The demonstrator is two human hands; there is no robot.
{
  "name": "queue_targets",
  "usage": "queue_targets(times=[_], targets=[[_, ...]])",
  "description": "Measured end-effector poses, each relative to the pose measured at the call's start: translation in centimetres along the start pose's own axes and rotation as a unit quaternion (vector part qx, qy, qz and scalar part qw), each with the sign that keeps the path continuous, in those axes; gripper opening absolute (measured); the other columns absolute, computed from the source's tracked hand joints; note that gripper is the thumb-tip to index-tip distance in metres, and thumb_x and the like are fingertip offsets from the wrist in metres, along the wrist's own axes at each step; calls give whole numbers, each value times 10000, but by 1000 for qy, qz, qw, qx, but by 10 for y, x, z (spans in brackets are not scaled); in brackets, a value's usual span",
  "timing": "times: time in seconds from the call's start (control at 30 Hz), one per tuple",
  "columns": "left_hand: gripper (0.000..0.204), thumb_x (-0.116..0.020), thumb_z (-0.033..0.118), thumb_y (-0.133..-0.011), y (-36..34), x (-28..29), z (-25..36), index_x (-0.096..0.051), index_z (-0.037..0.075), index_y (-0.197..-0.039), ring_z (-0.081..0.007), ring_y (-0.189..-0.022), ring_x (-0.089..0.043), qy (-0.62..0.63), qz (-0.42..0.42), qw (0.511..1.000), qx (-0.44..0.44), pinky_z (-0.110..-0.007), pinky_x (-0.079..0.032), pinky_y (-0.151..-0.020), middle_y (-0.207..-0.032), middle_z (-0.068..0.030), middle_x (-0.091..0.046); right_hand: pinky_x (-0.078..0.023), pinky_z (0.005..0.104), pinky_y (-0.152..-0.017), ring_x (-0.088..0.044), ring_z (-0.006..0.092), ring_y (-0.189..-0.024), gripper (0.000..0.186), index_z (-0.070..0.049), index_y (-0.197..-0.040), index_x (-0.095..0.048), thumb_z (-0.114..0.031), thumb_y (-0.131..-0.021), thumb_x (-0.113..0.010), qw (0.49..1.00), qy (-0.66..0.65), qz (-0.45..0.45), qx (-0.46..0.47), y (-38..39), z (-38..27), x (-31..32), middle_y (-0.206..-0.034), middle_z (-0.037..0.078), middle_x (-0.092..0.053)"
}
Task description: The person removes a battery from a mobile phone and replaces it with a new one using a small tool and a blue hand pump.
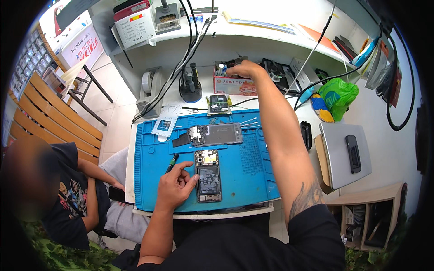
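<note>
A: Biggest first. Base?
B: White desk [308, 113], blue mat [153, 192] on top. Silver laptop [333, 156] well off to the right.
A: Behind the mat?
B: Green plastic bag [340, 97] at far right; red-and-white box [235, 86] near the middle.
A: Right hand?
B: Right hand [246, 70] is at the box's top, arm stretched across the mat. Fingertips hidden, can't tell if they pinch anything.
A: Left?
B: Left hand [175, 189] is low over the mat, fingers half curled, thumb and forefinger apart. Near phone [208, 180] just right of it; can't tell if they touch.
A: Where's that phone exactly?
B: On the mat, front middle, insides and black battery showing. Far phone [224, 134] lies crosswise beyond it, also taken apart.
A: Small stuff?
B: Dark pen-shaped tool [172, 162] by the left knuckles, contact unclear. Cotton swabs [256, 119] beside the far phone's right end.
</note>
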State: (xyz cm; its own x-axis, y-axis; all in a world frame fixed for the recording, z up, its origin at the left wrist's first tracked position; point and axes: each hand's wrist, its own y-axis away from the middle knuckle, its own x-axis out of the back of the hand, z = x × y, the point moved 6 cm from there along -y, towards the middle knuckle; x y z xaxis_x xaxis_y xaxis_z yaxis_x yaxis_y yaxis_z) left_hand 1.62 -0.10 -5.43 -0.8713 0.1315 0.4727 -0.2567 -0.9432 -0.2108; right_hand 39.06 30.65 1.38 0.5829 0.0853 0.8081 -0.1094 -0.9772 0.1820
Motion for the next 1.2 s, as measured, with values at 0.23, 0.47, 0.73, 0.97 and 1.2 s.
queue_targets(times=[0.23,0.47,0.73,0.97,1.2], targets=[[416,-911,141,-917,1,1,0,-756,36,-1287,-56,-592,-522,5,1,1000,9,-240,-428,-547,-724,8,-646,-633,394,-862,-818,302,-915,592,47,-964,-855,-466,-674,-911,989,-36,140,40,12,7,19,-1050,227,-839],[423,-904,90,-932,2,0,2,-738,7,-1312,-19,-648,-493,-1,-8,1000,3,-202,-394,-574,-778,32,-635,-649,373,-597,-803,261,-791,557,75,-1176,-783,-325,-832,-962,965,-255,48,39,18,2,25,-957,181,-799],[426,-915,114,-908,1,19,30,-755,58,-1298,-47,-594,-530,-5,-21,1000,-22,-236,-430,-544,-724,13,-659,-578,454,-1096,-752,392,-1216,617,48,-1310,-734,-362,-871,-876,974,46,179,129,57,-6,44,-1267,276,-776],[454,-899,172,-918,-73,16,112,-734,90,-1333,-101,-575,-578,-80,-74,980,-168,-270,-462,-554,-716,-24,-663,-481,463,-1236,-574,445,-1447,1157,67,-1628,-441,-321,-671,-964,963,188,114,153,56,34,34,-1518,328,-627],[496,-854,215,-927,-179,-45,109,-705,135,-1393,-233,-751,-689,-180,-101,949,-239,-380,-574,-751,-1003,-65,-728,-477,466,-1236,-552,467,-1429,1290,84,-1636,-416,-259,-558,-1036,945,180,158,225,80,15,30,-1531,305,-616]])
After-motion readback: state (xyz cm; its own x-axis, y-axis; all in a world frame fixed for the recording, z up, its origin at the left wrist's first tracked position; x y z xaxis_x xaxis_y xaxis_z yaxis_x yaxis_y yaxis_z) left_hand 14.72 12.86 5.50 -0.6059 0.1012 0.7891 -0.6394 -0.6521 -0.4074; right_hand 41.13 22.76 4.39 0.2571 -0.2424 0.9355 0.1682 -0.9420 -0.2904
